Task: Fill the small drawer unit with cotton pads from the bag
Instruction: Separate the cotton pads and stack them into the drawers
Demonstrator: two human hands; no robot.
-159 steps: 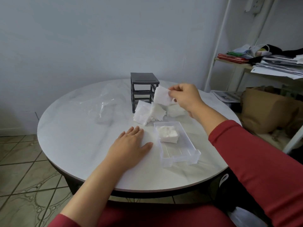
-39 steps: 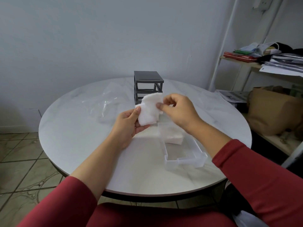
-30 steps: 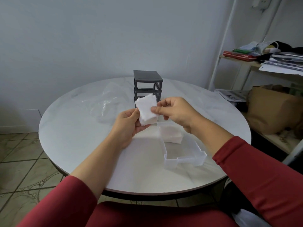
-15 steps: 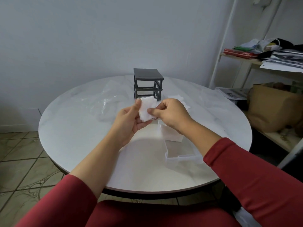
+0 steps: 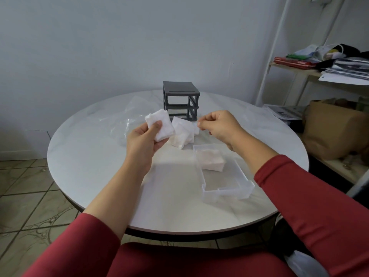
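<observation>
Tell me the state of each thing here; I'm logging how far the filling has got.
Left hand: grips a stack of cotton pads above the table.
Right hand: fingers curled, nothing visibly held.
Drawer unit: upright, visible slots empty.
Clear drawer: out on the table, pad stack at its far end.
Loose pads: heaped before the unit.
Bag: lying slack.

Probably a home: tiled floor (image 5: pixel 24 186), cluttered shelf (image 5: pixel 299 70) (loose papers (image 5: pixel 343 76)).

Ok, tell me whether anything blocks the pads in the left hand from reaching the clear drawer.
Nothing visible does. The left hand holds the pads above the table, and the clear drawer lies open-topped, its near half bare.
</observation>
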